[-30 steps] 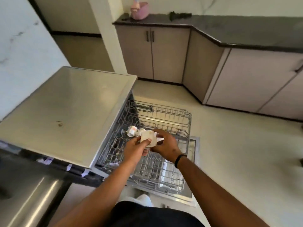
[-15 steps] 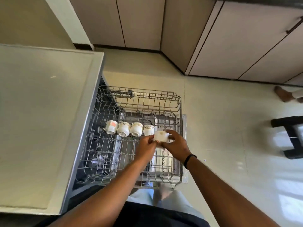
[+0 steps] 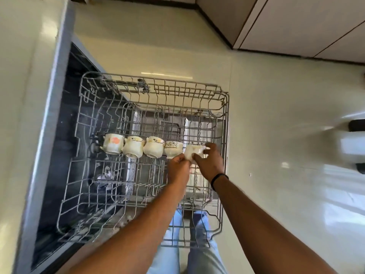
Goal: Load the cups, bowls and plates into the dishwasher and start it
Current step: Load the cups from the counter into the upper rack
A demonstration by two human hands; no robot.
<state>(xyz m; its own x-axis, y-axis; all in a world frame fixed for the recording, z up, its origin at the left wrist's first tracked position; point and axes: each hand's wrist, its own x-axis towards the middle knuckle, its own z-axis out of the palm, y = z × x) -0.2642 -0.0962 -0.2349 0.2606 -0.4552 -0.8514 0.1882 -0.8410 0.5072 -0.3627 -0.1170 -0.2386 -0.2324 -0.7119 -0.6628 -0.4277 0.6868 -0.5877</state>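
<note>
Five cups sit in the pulled-out wire rack [image 3: 224,123] of the dishwasher [image 3: 57,147]: four cups [image 3: 133,146] in a row, tipped over, and a fifth cup [image 3: 192,152] at the row's right end. The left hand [image 3: 178,168] pinches that fifth cup from below; the right hand [image 3: 210,163] grips it, fingers curled round.

Fifth cup [image 3: 192,152]: blurred, partly covered by fingers | dishwasher [image 3: 49,135]: cut off at left edge | lower rack: indistinct.
</note>
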